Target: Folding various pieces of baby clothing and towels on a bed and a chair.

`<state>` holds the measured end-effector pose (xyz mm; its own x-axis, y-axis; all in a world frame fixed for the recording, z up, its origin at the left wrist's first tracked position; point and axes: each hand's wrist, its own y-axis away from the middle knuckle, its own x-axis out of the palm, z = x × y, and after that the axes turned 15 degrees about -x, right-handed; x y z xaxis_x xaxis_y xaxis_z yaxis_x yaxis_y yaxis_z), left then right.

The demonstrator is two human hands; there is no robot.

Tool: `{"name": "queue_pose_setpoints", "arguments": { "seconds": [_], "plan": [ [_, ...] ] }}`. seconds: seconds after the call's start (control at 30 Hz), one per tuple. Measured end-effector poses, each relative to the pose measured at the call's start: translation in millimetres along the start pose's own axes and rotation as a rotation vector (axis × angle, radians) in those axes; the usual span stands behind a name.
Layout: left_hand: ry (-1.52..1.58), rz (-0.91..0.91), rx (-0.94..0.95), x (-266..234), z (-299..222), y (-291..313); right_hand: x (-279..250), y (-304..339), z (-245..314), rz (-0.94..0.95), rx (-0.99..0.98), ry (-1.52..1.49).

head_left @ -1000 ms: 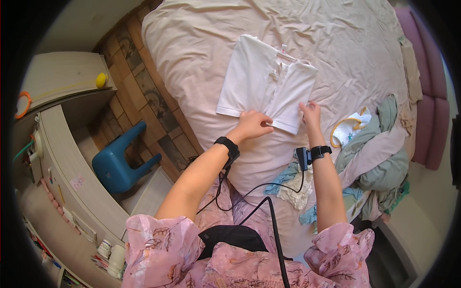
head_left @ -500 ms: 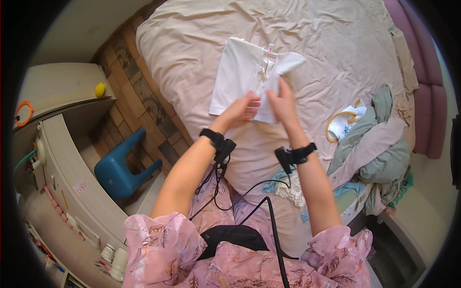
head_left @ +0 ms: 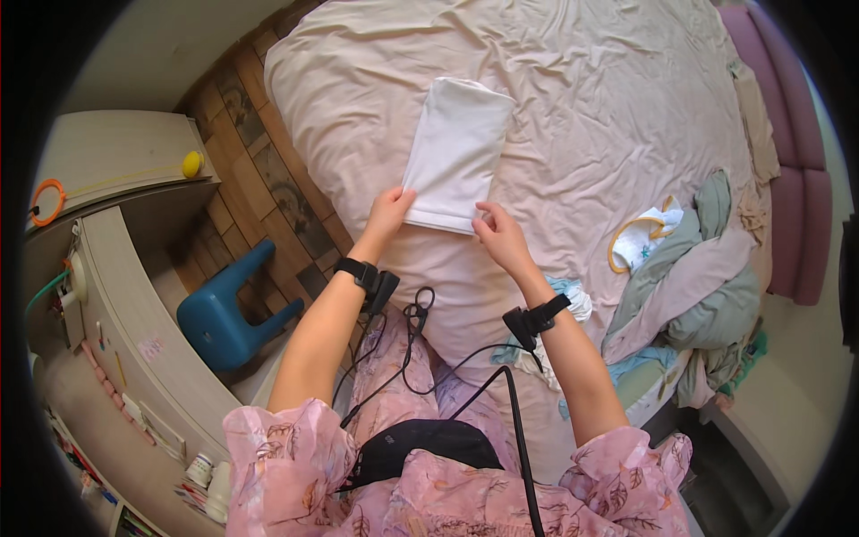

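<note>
A white garment (head_left: 458,152) lies on the bed, folded into a narrow rectangle with its long sides running away from me. My left hand (head_left: 390,211) pinches its near left corner between thumb and fingers. At the near right corner, my right hand (head_left: 499,234) has its thumb and fingertips closed on the hem. The near edge shows stacked layers of cloth, while the front of the garment is hidden inside the fold. Each wrist wears a black strap with a small black device, and cables run from these toward my lap.
Beige bedding (head_left: 582,116) spreads around the garment. To the right lie a white bib-like cloth with orange trim (head_left: 637,240) and a heap of grey-green and pinkish cloth (head_left: 707,268). A blue stool (head_left: 224,313) stands on the floor at left, beside a cluttered desk (head_left: 143,313).
The garment's right part has been folded over leftward, covering the front detail and halving its width. Both hands have moved apart to the near corners.
</note>
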<state>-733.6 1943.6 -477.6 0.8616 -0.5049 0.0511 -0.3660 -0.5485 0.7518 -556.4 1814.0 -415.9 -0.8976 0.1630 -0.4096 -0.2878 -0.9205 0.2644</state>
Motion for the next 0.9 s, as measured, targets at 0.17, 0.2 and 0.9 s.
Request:
{"name": "queue_pose_setpoints", "arguments": {
  "seconds": [0.17,0.2,0.9],
  "plan": [
    [-0.309,-0.191,0.119,3,-9,-4,-7,-2,-21,-0.059,0.102,-0.045],
    [-0.531,-0.35,0.242,6,-15,-6,-6,-4,-20,-0.058,0.103,-0.044],
    [0.049,0.147,-0.119,5,-69,231,-39,130,33,0.012,0.352,-0.624]
  ]
}}
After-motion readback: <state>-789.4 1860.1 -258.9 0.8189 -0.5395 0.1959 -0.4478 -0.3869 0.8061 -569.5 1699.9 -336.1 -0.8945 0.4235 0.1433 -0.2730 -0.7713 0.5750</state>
